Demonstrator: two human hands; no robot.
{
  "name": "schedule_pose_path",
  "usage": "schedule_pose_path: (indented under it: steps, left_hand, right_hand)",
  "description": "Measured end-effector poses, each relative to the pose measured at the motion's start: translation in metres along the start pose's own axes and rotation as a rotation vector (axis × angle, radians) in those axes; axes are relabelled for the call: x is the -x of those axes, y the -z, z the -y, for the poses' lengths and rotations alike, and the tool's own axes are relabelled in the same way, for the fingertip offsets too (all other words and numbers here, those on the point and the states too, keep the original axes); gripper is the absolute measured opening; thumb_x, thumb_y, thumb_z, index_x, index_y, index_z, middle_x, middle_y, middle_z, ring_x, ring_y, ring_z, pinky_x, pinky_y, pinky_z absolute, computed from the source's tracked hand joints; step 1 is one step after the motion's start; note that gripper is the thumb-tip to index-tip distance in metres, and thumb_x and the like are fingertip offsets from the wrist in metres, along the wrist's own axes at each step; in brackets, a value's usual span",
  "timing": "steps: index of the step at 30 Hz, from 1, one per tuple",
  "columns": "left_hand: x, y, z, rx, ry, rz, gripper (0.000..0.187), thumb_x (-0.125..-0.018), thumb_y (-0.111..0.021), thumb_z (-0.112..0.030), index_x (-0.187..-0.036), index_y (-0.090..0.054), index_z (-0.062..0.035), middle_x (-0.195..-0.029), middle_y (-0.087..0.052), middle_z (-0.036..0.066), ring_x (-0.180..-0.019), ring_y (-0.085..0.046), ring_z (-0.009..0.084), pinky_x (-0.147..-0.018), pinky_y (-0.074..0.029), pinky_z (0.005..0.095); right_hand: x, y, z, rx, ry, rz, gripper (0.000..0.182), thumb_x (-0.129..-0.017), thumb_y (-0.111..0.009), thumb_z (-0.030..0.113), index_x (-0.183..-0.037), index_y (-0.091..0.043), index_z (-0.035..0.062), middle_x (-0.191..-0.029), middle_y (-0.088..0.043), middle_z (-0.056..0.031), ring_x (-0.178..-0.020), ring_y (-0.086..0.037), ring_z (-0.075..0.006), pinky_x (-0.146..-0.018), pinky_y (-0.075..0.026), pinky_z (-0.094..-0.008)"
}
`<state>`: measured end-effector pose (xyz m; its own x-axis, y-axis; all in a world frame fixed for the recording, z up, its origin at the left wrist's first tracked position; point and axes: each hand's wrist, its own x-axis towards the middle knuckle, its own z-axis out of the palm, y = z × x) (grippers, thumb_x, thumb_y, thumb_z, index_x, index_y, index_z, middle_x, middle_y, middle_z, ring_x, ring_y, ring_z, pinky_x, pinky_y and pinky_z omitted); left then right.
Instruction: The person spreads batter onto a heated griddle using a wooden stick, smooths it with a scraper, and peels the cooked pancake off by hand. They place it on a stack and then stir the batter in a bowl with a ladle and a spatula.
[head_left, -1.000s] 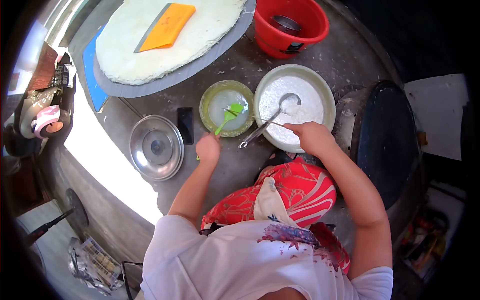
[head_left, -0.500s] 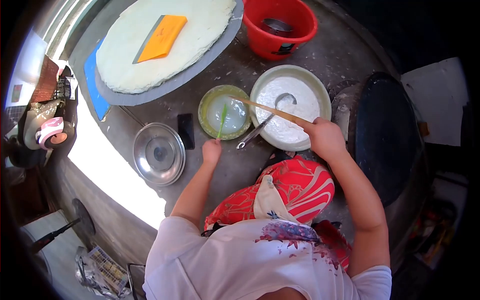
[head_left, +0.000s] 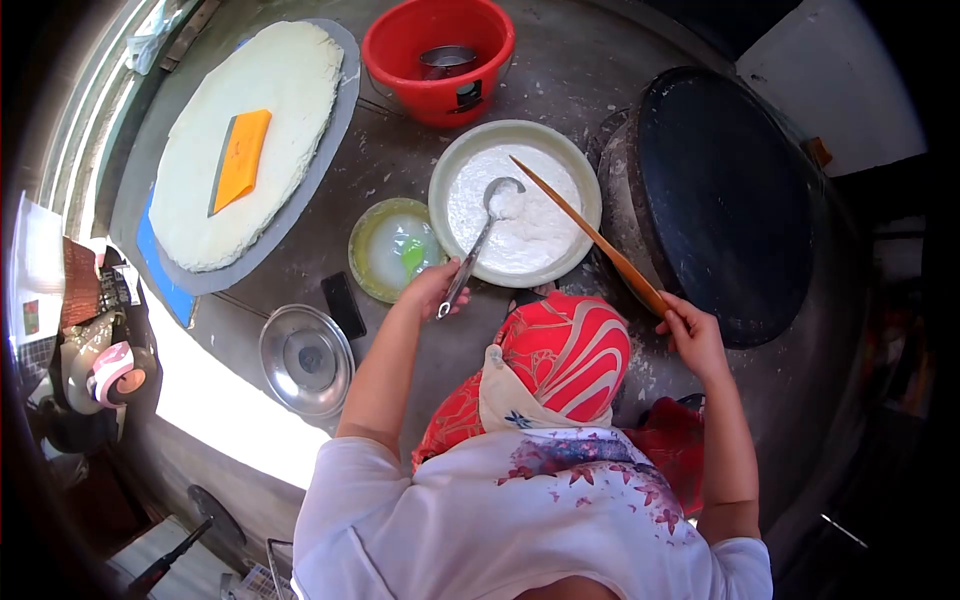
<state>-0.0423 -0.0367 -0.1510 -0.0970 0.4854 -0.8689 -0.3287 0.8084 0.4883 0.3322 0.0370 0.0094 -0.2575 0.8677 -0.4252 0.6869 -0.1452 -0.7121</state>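
Note:
My left hand has its fingers around the handle of a metal ladle, whose scoop rests in white batter. That batter fills a wide pale bowl. In my right hand is one end of a long, flat wooden spatula; its narrow tip reaches over the batter. Just beyond my left hand stands a small yellow-green bowl of cloudy liquid. A light green brush-like tool lies in it, its kind not clear. A round black griddle is to the right of the spatula.
At the left, a stack of thin pale sheets on a grey board carries an orange scraper. A red bucket stands behind the batter bowl. Near my left arm are a metal lid and a black phone.
My left hand has let go of the green tool, now in the small bowl, and taken the ladle handle. My right hand has moved right and back with the wooden spatula. The view has shifted right.

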Motion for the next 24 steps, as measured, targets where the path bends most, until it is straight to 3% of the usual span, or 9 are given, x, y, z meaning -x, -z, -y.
schedule_pose_path:
  steps: [2, 4, 7, 11, 15, 19, 21, 22, 24]
  left_hand:
    - [-0.015, 0.002, 0.006, -0.069, 0.018, -0.061, 0.038, -0.086, -0.049, -0.038, -0.098, -0.057, -0.0031, -0.085, -0.059, 0.011, -0.086, -0.057, 0.0249, -0.080, -0.046, 0.0346]
    - [-0.037, 0.020, 0.031, -1.021, -0.334, -0.869, 0.038, -0.082, -0.056, -0.036, -0.102, -0.054, -0.0036, -0.086, -0.058, 0.011, -0.087, -0.056, 0.0276, -0.082, -0.046, 0.0373]
    - [-0.026, 0.019, 0.062, -1.007, -0.056, -1.022, 0.043, -0.077, -0.061, -0.032, -0.106, -0.052, -0.0025, -0.090, -0.057, 0.014, -0.091, -0.054, 0.0333, -0.084, -0.045, 0.0394]
    - [-0.039, 0.061, 0.096, -0.954, -0.096, -0.724, 0.035, -0.078, -0.055, -0.024, -0.106, -0.053, -0.0021, -0.103, -0.058, 0.020, -0.098, -0.055, 0.0371, -0.082, -0.045, 0.0425]
    - [0.027, 0.053, 0.051, -0.924, -0.070, -0.788, 0.031, -0.080, -0.051, -0.026, -0.095, -0.059, -0.0012, -0.099, -0.060, 0.020, -0.095, -0.057, 0.0346, -0.079, -0.046, 0.0430]
    - [0.060, 0.063, 0.035, -0.981, -0.306, -0.936, 0.028, -0.080, -0.050, -0.025, -0.088, -0.059, -0.0003, -0.089, -0.061, 0.021, -0.086, -0.059, 0.0355, -0.074, -0.046, 0.0440]
    - [0.062, 0.073, 0.028, -1.013, -0.570, -0.860, 0.021, -0.080, -0.053, -0.019, -0.092, -0.055, -0.0019, -0.085, -0.061, 0.022, -0.082, -0.059, 0.0365, -0.071, -0.045, 0.0455]
    - [0.066, 0.072, 0.017, -0.842, -0.434, -0.688, 0.022, -0.079, -0.055, -0.014, -0.097, -0.050, -0.0038, -0.082, -0.061, 0.021, -0.079, -0.059, 0.0376, -0.068, -0.045, 0.0464]
    - [0.061, 0.072, 0.002, -0.982, -0.561, -0.663, 0.023, -0.079, -0.055, -0.015, -0.099, -0.049, -0.0044, -0.081, -0.061, 0.021, -0.078, -0.059, 0.0375, -0.067, -0.045, 0.0467]
  right_hand:
    - [0.020, 0.003, -0.023, -0.095, -0.016, -0.035, 0.029, -0.088, -0.048, 0.005, -0.116, -0.056, 0.0072, -0.068, -0.060, -0.0018, -0.047, -0.045, -0.0044, -0.046, -0.040, -0.0192]
    - [0.038, 0.003, -0.041, -0.117, -0.048, -0.042, 0.030, -0.089, -0.047, 0.005, -0.117, -0.055, 0.0063, -0.070, -0.060, -0.0025, -0.048, -0.045, -0.0043, -0.047, -0.040, -0.0190]
    - [0.057, 0.003, -0.062, -0.130, -0.080, -0.040, 0.030, -0.089, -0.045, 0.005, -0.119, -0.053, 0.0058, -0.072, -0.059, -0.0029, -0.050, -0.045, -0.0043, -0.047, -0.040, -0.0185]
    - [0.070, 0.003, -0.076, -0.080, -0.102, -0.052, 0.031, -0.090, -0.045, 0.005, -0.119, -0.053, 0.0056, -0.072, -0.059, -0.0025, -0.051, -0.046, -0.0043, -0.048, -0.040, -0.0183]
    - [0.072, 0.002, -0.082, -0.094, -0.115, -0.059, 0.031, -0.090, -0.045, 0.004, -0.119, -0.053, 0.0057, -0.073, -0.059, -0.0023, -0.051, -0.046, -0.0041, -0.048, -0.039, -0.0181]
    - [0.068, -0.005, -0.079, -0.189, -0.128, -0.053, 0.031, -0.089, -0.046, 0.004, -0.120, -0.052, 0.0059, -0.074, -0.059, -0.0024, -0.052, -0.046, -0.0041, -0.048, -0.039, -0.0182]
    - [0.064, -0.008, -0.079, -0.191, -0.067, -0.049, 0.031, -0.089, -0.046, 0.005, -0.120, -0.052, 0.0059, -0.074, -0.059, -0.0025, -0.052, -0.045, -0.0041, -0.049, -0.039, -0.0182]
    - [0.063, -0.009, -0.079, -0.202, -0.070, -0.055, 0.031, -0.089, -0.046, 0.005, -0.120, -0.052, 0.0059, -0.074, -0.059, -0.0025, -0.052, -0.045, -0.0041, -0.049, -0.039, -0.0182]
    - [0.061, -0.008, -0.081, -0.303, -0.050, -0.044, 0.031, -0.088, -0.047, 0.004, -0.119, -0.053, 0.0072, -0.075, -0.059, -0.0023, -0.054, -0.047, -0.0049, -0.050, -0.040, -0.0187]
